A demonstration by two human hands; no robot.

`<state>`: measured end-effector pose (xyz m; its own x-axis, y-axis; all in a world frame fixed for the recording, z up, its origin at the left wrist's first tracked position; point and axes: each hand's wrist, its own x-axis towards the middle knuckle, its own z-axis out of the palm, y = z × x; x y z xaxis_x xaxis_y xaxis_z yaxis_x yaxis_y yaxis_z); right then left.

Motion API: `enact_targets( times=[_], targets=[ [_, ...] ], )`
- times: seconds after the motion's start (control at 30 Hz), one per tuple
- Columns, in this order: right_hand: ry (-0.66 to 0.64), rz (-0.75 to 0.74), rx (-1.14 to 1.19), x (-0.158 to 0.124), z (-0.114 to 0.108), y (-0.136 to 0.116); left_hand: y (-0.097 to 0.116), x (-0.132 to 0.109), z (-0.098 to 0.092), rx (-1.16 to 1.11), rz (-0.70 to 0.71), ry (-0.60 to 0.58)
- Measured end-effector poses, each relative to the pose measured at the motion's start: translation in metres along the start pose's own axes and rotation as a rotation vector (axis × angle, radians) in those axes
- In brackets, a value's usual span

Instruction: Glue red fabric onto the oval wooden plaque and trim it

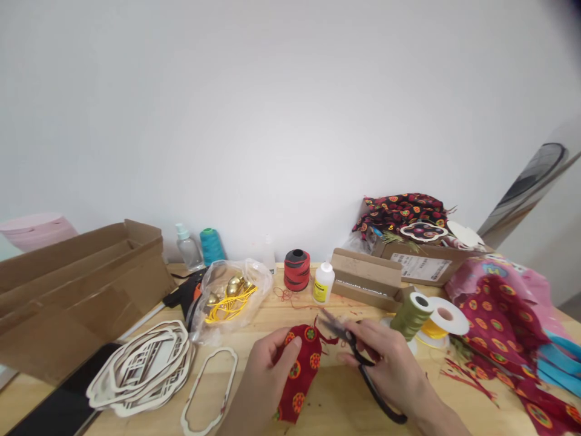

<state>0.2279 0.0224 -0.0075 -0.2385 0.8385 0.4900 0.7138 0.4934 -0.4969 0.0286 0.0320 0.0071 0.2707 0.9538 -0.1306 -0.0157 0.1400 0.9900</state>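
Observation:
My left hand [272, 369] is closed on a piece of dark red patterned fabric [300, 375], its thumb pressed on the upper part. The cloth has a rounded top edge and round orange and green motifs. In my right hand [390, 354] is a pair of black-handled scissors [376, 393], blades pointing up and left towards the fabric's top. A narrow red strip of cloth [329, 339] hangs between the fabric and the blades; whether it is cut through I cannot tell. Left of my left hand lies a pale oval frame [229, 369].
Stacked pale frames [136, 369], a plastic bag with golden bells and yellow cord [229, 303] and a cardboard box [86, 290] stand left. Behind are red thread [297, 269] and a glue bottle [323, 283]. Green thread [411, 318], a ribbon spool [447, 318] and red fabric [490, 321] lie right.

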Motion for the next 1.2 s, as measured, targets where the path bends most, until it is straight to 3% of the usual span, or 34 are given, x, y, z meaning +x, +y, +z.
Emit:
enact_targets(
  times=[0.1,0.27,0.37,0.47,0.6,0.73,0.83,0.9,0.97,1.07,1.2],
  targets=[
    [0.072,0.181,0.318,0.000,0.007,-0.002,-0.001,-0.003,0.001,0.154,0.127,0.022],
    [0.072,0.288,0.854,-0.002,0.024,-0.022,-0.014,-0.006,0.006,0.569,0.566,0.138],
    [0.124,0.311,0.974,-0.001,0.028,-0.033,-0.027,-0.006,0.014,0.741,0.752,0.103],
    [0.169,0.318,1.009,0.000,0.027,-0.036,-0.038,-0.005,0.024,0.767,0.808,0.104],
    [0.197,0.361,0.975,0.001,0.022,-0.033,-0.042,-0.005,0.029,0.598,0.737,0.166],
    [0.173,0.373,0.861,0.002,0.021,-0.034,-0.032,-0.001,0.021,0.282,0.407,0.252],
    [0.064,0.296,0.698,0.001,0.021,-0.035,-0.023,0.004,0.014,-0.025,0.120,0.012],
    [-0.010,0.250,0.582,0.000,0.019,-0.033,-0.019,0.005,0.012,-0.118,0.019,-0.140],
    [-0.060,0.219,0.536,0.000,0.013,-0.028,-0.017,0.004,0.010,-0.120,-0.016,-0.154],
    [-0.114,0.160,0.495,0.002,0.001,-0.016,-0.014,0.004,0.005,-0.108,-0.026,-0.040],
    [-0.181,0.049,0.217,0.003,-0.009,-0.006,-0.013,0.006,-0.005,-0.141,0.010,0.069]
  ],
)
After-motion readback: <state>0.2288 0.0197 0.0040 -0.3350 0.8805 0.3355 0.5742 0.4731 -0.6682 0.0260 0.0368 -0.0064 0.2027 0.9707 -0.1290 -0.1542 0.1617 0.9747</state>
